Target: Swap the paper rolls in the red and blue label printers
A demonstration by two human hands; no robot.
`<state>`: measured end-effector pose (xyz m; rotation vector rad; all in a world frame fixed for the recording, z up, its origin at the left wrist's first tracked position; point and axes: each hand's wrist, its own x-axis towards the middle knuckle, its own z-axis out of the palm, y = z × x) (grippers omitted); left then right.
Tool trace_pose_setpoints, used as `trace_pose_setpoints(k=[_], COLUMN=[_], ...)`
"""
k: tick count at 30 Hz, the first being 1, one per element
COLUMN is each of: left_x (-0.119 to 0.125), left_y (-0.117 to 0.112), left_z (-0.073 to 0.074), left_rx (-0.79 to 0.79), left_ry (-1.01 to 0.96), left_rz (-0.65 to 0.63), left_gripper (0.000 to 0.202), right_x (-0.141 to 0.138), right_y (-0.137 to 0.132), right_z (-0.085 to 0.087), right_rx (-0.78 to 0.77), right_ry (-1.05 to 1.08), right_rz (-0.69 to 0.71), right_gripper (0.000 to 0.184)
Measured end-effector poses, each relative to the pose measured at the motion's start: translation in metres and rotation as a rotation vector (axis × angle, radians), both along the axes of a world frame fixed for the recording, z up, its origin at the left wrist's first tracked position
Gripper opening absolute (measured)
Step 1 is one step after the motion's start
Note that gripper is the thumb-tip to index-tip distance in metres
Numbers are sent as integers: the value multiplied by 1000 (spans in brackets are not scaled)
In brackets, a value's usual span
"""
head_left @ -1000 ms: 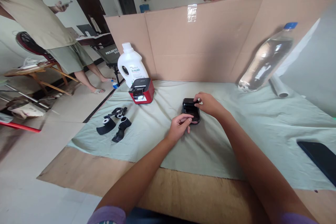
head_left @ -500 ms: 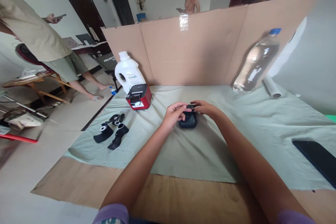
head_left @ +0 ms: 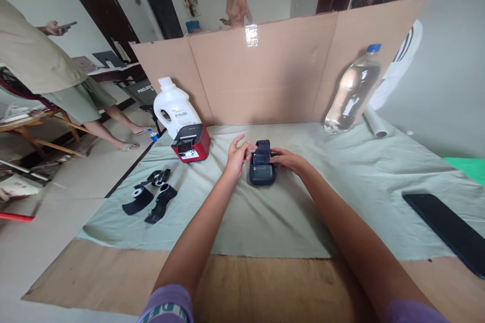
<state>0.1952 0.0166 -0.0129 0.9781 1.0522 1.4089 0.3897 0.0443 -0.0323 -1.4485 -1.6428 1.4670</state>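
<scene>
Cloth-covered table (head_left: 288, 227): blk. printer (head_left: 262, 174), long axis toward far edge, btwn. your L hand (head_left: 235, 160), spread, & nearer R hand (head_left: 290, 161), pinch unclear.

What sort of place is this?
Probably a room in a home, perhaps a small office, with a makeshift work table: a pale green cloth over a brown wooden tabletop, a wide tan cardboard screen behind, and a tall dark-brown door beyond.

Both arms (head_left: 202, 224) reach forward, left hand (head_left: 237, 156) with one finger raised, right hand (head_left: 291, 161) pointing its fingers inward.
</scene>
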Motion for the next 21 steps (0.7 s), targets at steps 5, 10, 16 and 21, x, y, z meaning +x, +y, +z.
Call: trace_pose_setpoints(k=[5,10,16,21], left_x=[-13,-17,-20,-18], left_y=[-6,-5,-7,-3], left_z=[-36,-43,-36,-40], left_rx=[8,-57,-135,-94], left_ry=[166,221,243,251], left_rz=[45,-126,-170,-157], left_gripper=[44,49,54,50], right_x=[6,9,9,3], right_y=[5,4,6,2], right_z=[-3,-2,-3,-6], right_rx=[-46,-34,-95,-67], right_ry=[65,100,136,129], right_rz=[7,83,35,-44], right_gripper=[59,54,55,55])
